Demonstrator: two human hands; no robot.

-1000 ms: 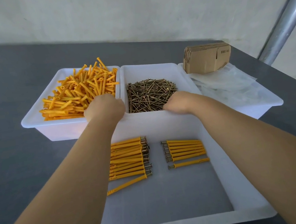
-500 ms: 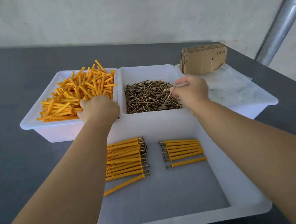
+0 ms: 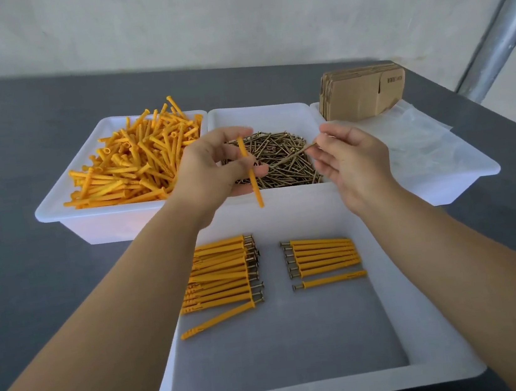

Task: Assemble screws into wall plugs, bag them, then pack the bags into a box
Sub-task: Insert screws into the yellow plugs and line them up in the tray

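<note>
My left hand (image 3: 210,168) pinches one orange wall plug (image 3: 251,176), held nearly upright above the near rim of the screw tray. My right hand (image 3: 352,160) pinches a brass screw (image 3: 294,155) that points left toward the plug. Behind the hands lie a white tray heaped with orange plugs (image 3: 134,165) and a white tray of loose screws (image 3: 281,156). In the near white tray (image 3: 432,336) two rows of assembled plugs with screws lie flat, the left row (image 3: 224,275) and the right row (image 3: 324,257).
A third white tray (image 3: 464,181) at the right holds clear plastic bags (image 3: 413,142). A stack of flat cardboard boxes (image 3: 362,91) leans at its back. A metal pole (image 3: 503,22) rises at the far right. The tabletop is dark grey.
Both hands lifted out of the back trays and drew together over the screw tray. The left now holds a plug, the right a screw.
</note>
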